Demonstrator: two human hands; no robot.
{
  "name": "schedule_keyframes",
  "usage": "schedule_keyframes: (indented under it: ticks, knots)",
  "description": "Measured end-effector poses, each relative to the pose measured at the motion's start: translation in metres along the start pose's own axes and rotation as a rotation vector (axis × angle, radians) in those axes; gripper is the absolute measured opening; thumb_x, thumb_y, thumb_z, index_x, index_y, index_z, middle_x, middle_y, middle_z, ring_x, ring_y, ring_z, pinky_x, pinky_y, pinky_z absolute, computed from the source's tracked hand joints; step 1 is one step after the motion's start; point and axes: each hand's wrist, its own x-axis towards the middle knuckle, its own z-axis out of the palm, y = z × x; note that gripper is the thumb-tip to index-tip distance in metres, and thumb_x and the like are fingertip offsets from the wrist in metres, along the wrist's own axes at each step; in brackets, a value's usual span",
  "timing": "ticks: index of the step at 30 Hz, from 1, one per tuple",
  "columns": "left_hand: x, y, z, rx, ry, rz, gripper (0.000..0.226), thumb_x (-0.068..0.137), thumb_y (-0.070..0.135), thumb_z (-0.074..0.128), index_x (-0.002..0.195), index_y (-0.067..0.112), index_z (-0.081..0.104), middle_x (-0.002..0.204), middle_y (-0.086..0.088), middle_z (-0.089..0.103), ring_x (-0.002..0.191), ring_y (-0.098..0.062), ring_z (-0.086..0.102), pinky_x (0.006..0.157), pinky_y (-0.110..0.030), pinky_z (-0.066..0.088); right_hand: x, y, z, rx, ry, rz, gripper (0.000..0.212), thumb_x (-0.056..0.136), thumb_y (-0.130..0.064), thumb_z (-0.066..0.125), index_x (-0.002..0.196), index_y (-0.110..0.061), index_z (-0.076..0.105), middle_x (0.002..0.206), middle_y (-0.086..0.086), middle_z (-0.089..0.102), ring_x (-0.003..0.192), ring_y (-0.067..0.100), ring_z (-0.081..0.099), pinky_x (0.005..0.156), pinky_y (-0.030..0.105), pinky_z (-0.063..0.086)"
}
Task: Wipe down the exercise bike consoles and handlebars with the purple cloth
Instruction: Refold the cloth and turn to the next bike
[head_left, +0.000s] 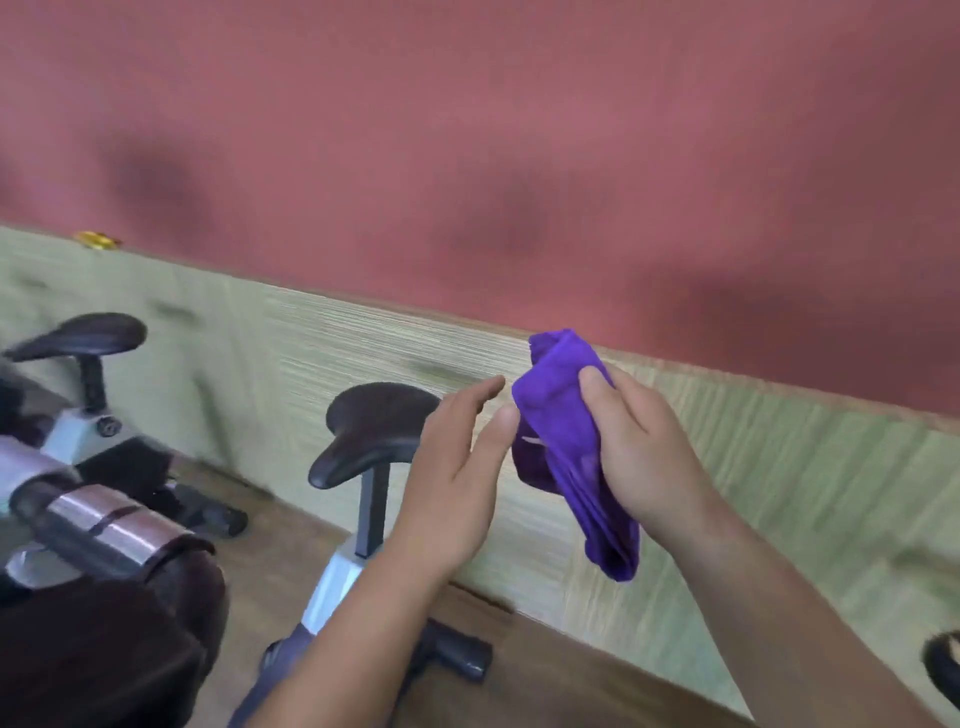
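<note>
Two bike saddles (376, 428) stand below by the wall. The right hand (644, 452) grips the bunched purple cloth (566, 452); the left hand (452, 478) is spread flat, its thumb tip at the cloth.

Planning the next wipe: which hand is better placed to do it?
Right: the right hand grips the purple cloth. The left hand is open beside it, holding nothing, though nearer the handlebar.

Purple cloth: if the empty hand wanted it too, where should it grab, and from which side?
Probably the loose tail hanging below the right hand, approached from the left. The right hand grips the middle of the bunched purple cloth from the right; the tail dangles free, and the open left hand is on that uncovered side.
</note>
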Motion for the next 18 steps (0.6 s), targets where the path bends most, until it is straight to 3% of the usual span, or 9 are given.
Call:
schedule_keyframes:
  ticks: [5, 8, 11, 13, 18]
  knots:
    - [0.044, -0.022, -0.017, 0.038, 0.254, -0.036, 0.051, 0.093, 0.060, 0.047, 0.137, 0.036, 0.056, 0.118, 0.028, 0.062, 0.128, 0.002, 0.052, 0.108, -0.032, 0.041, 0.073, 0.017, 0.047, 0.094, -0.191, -0.128, 0.038, 0.111, -0.033, 0.042, 0.085, -0.014, 0.061, 0.066, -0.001, 0.060, 0.067, 0.023, 0.054, 0.075, 0.046, 0.048]
    - [0.064, -0.027, -0.034, 0.059, 0.380, -0.071, 0.049, 0.093, 0.063, 0.047, 0.135, 0.039, 0.057, 0.127, 0.022, 0.062, 0.124, -0.004, 0.058, 0.105, -0.035, 0.046, 0.109, 0.016, 0.078, 0.176, -0.296, -0.169, 0.039, 0.111, -0.034, 0.042, 0.082, -0.013, 0.057, 0.068, -0.004, 0.056, 0.066, 0.019, 0.051, 0.075, 0.051, 0.048]
    - [0.075, -0.018, -0.055, 0.218, 0.554, -0.070, 0.051, 0.094, 0.059, 0.042, 0.137, 0.036, 0.056, 0.136, 0.023, 0.058, 0.126, 0.011, 0.049, 0.108, -0.020, 0.039, 0.137, 0.004, 0.107, 0.251, -0.455, -0.217, 0.038, 0.112, -0.034, 0.041, 0.084, -0.019, 0.062, 0.072, 0.003, 0.063, 0.069, 0.024, 0.057, 0.077, 0.049, 0.050]
    - [0.079, -0.007, -0.065, 0.306, 0.674, -0.059, 0.053, 0.094, 0.060, 0.040, 0.138, 0.034, 0.056, 0.135, 0.024, 0.057, 0.127, 0.012, 0.047, 0.111, -0.026, 0.038, 0.151, -0.008, 0.125, 0.307, -0.566, -0.270, 0.036, 0.112, -0.034, 0.041, 0.092, -0.020, 0.068, 0.081, 0.007, 0.070, 0.077, 0.030, 0.064, 0.083, 0.049, 0.052]
    - [0.076, 0.033, -0.081, 0.491, 0.985, -0.031, 0.057, 0.092, 0.064, 0.040, 0.137, 0.033, 0.057, 0.132, 0.020, 0.060, 0.126, 0.005, 0.052, 0.110, -0.035, 0.042, 0.173, -0.054, 0.160, 0.480, -0.791, -0.432, 0.033, 0.112, -0.031, 0.043, 0.100, -0.025, 0.073, 0.087, -0.005, 0.078, 0.080, 0.013, 0.070, 0.081, 0.037, 0.054]
